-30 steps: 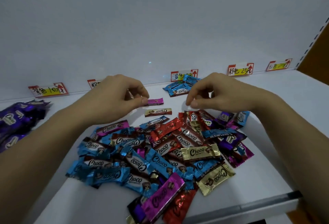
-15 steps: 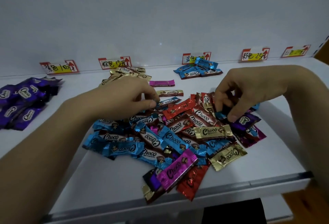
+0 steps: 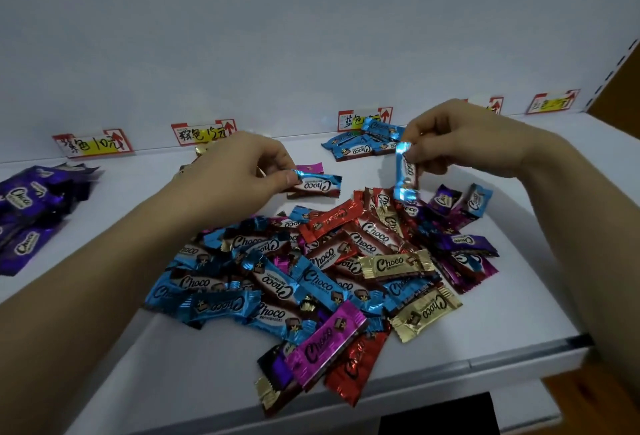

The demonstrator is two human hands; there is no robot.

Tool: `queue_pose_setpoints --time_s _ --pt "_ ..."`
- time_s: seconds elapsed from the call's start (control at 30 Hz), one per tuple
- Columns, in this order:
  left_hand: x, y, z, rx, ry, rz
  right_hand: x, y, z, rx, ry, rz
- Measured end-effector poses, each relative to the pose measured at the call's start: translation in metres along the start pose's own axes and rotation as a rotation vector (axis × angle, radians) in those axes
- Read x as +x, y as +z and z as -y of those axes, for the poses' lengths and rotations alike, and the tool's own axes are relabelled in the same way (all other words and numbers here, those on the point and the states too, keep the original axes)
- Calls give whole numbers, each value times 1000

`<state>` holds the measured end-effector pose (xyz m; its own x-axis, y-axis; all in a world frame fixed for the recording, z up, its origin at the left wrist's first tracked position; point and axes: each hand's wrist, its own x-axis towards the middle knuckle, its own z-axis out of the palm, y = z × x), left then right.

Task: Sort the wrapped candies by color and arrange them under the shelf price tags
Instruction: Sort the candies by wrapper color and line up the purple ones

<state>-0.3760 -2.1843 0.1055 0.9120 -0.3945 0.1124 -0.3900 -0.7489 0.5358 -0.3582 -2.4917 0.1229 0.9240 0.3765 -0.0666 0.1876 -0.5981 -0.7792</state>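
Left hand (image 3: 242,171): thumb and forefinger pinch 1 end of a blue candy (image 3: 317,186), held about level, low over the far edge of the mixed pile (image 3: 329,272). Other fingers curled under.

Right hand (image 3: 460,144): fingertips pinch the upper part of a 2nd blue candy (image 3: 406,171), which hangs nearly upright, its lower end over the red wrappers at the back of the pile.

Just behind the left-held candy, 1 magenta candy (image 3: 310,168) lies alone on the shelf (image 3: 173,382).

Pile sits mid-shelf between both forearms: blue, red, gold, magenta and purple wrappers overlapping, a few reaching the front lip.

Against the back wall, a blue group (image 3: 356,149) lies under the middle price tag (image 3: 363,119). A purple group (image 3: 31,213) lies far left, near the leftmost price tag (image 3: 91,145). Gold wrappers (image 3: 201,150) under the 2nd price tag (image 3: 204,133), mostly hidden by the left hand. 2 more tags to the right, 1 partly behind the right hand.
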Motion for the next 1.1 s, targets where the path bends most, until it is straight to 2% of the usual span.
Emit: queue_pose_setpoints --time_s 0.17,0.33,0.5,0.6,0.77,0.87,1.1 --pt "36 3 -9 -190 -124 -30 20 7 -18 299 176 -279" --pt "91 28 -10 -187 -275 -35 43 15 -29 375 225 -559" --pt "117 43 -5 -75 -285 -100 54 24 -35 387 247 -641" --pt "120 48 -5 15 -246 -114 54 27 -40 178 213 -690" --pt "110 39 -6 35 -170 -178 52 21 -41 9 146 -689" --pt "82 20 -6 63 -75 -153 46 19 -34 -108 62 -666" --pt "8 -15 14 181 79 -69 27 53 13 -245 -257 -371"
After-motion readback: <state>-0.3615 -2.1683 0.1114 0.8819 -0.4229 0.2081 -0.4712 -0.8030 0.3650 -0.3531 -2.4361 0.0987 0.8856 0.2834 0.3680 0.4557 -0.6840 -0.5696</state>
